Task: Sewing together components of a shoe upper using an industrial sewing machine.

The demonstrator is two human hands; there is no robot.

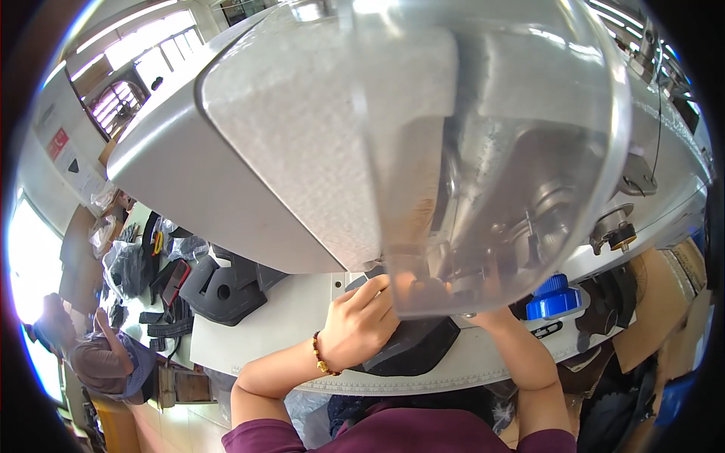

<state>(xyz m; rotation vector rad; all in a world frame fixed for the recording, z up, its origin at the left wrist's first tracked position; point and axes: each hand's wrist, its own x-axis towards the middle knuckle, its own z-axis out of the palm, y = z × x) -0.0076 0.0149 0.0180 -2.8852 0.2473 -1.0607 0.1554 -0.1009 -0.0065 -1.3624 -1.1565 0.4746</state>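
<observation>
White and flat, the work table [302, 302] runs across the lower middle of the view, with a ruled strip along its near edge. Nearest to the camera is the person's own purple top, and both forearms rise from it toward the table.

The left hand [361, 321] wears a bead bracelet [323, 355] on the wrist. Its fingers are curled and pressed down on a black shaped piece [411, 349], which lies flat on the table just under the machine head. This piece looks dark, matte and stiff, with angled edges; its far part is hidden behind the guard.

The right hand [445, 288] is seen only through the clear plastic guard [513, 151], so it is blurred. It is at the far edge of the same black piece, close to the metal parts of the machine, but I cannot tell if its fingers are spread or closed.

Beside the right forearm stands a blue ribbed cap [555, 298]. Above all this the big grey sewing machine [249, 166] fills most of the view.

Further left on the table lie more dark shaped pieces [223, 287] in a pile. Beyond them, another person [94, 359] sits at the left edge, near a bright window. Far behind, the room has barred windows and long ceiling lights.
</observation>
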